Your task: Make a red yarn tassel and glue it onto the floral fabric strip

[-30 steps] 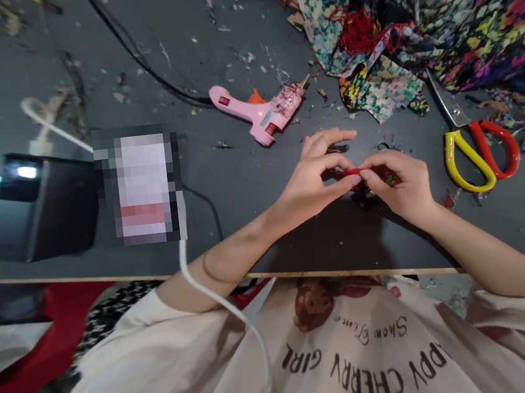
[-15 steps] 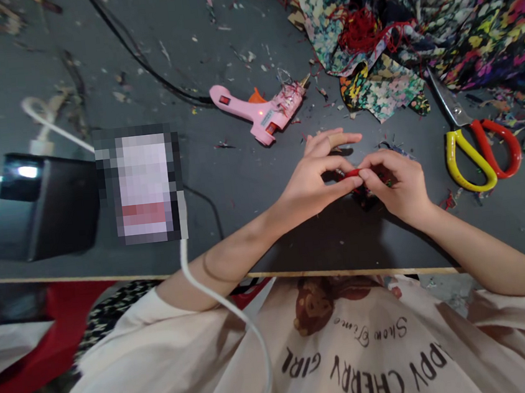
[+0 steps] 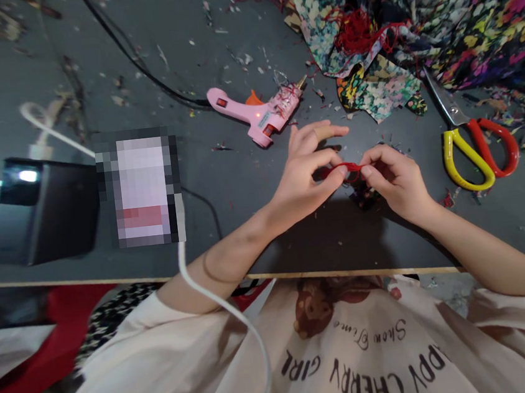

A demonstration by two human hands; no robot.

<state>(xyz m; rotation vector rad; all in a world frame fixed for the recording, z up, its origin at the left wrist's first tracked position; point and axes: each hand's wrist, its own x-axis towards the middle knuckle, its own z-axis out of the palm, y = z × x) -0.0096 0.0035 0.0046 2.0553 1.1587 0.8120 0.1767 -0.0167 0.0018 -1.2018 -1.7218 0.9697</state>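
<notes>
Between my two hands stretches a small bundle of red thread (image 3: 351, 166). My left hand (image 3: 308, 165) pinches one end with thumb and forefinger, its other fingers stretched out. The other end sits between the thumb and fingers of my right hand (image 3: 399, 179). Just under the thread, partly hidden by my right hand, a small dark patterned scrap (image 3: 364, 196) lies on the table. Above my left hand rests a pink glue gun (image 3: 261, 114), its small light lit. Scissors (image 3: 464, 131) with one yellow and one red handle lie to the right of my right hand.
Floral fabric (image 3: 474, 24) is heaped at the back right, with a red thread tangle (image 3: 355, 31) on it. A black power bank (image 3: 43, 207) and a blurred-out device stand at the left. A white cable (image 3: 217, 298) crosses my left forearm. Scraps litter the grey table (image 3: 264, 215).
My hands have moved slightly apart, so more of the red thread shows between them. My left hand has shifted a little to the left. The whole view has moved slightly.
</notes>
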